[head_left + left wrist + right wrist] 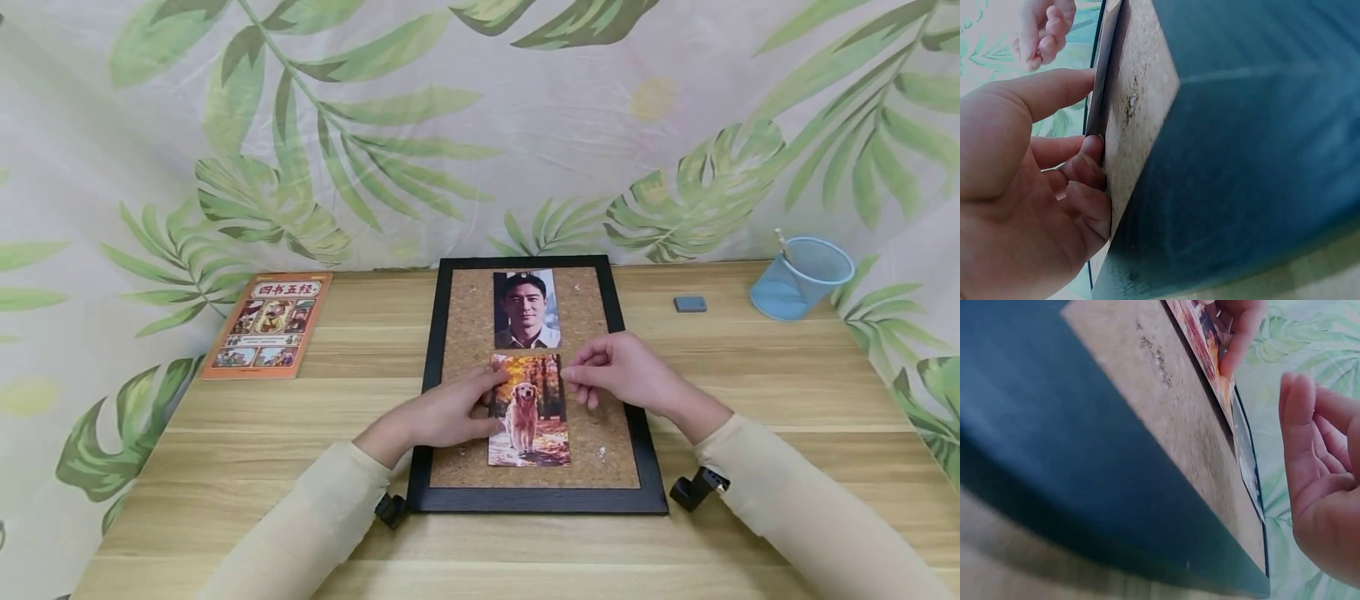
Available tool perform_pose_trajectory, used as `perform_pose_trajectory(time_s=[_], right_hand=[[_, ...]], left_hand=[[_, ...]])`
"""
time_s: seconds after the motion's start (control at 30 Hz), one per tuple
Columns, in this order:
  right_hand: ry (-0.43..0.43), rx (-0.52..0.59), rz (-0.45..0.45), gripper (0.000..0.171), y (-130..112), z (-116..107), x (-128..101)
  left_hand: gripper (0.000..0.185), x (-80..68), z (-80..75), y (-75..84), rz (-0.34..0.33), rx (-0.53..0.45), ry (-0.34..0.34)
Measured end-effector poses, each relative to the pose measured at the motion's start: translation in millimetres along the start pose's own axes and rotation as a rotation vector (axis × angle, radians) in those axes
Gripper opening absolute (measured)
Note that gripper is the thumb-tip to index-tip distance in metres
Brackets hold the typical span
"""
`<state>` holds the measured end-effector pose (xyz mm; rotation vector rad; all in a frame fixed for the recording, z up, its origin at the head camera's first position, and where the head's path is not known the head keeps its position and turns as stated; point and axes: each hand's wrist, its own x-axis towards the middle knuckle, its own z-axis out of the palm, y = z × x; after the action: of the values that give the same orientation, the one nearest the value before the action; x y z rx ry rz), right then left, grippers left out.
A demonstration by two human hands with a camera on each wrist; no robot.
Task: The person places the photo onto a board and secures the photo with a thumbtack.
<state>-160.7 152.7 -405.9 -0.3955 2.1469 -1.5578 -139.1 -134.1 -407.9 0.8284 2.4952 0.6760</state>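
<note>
A photo of a golden retriever among autumn leaves lies on a cork board in a black frame. My left hand holds this photo by its left edge, fingertips on its face and curled at its side. The photo's edge stands slightly off the cork in the left wrist view. My right hand hovers over the board beside the photo's upper right edge. Its thumb and fingertips pinch together around a tiny thing that they mostly hide. Above is a portrait photo, with a pin at its top.
Several clear push pins are stuck near the cork's corners. An orange book lies at the left. To the right are a small blue-grey block and a blue mesh pen cup with a stick in it. A leaf-print curtain hangs behind the table.
</note>
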Motion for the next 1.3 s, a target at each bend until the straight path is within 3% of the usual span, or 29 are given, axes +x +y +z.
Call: perform_pose_trajectory(time_s=[0.27, 0.6, 1.0, 1.3], right_hand=[[0.028, 0.046, 0.068, 0.025, 0.2, 6.3, 23.5], [-0.060, 0.106, 0.137, 0.020, -6.7, 16.0, 43.4], [-0.068, -0.069, 0.114, 0.013, -7.4, 32.4, 65.2], [-0.007, -0.222, 0.179, 0.012, -15.0, 40.1, 73.6]], left_hand=[[0.074, -1.3, 0.2, -0.7, 0.000, 0.019, 0.007], [0.074, -0.7, 0.0, 0.4, -0.008, 0.025, 0.004], [0.075, -0.2, 3.6, -0.3, -0.002, 0.048, 0.028], [0.075, 0.6, 3.9, 0.9, 0.007, 0.065, 0.031]])
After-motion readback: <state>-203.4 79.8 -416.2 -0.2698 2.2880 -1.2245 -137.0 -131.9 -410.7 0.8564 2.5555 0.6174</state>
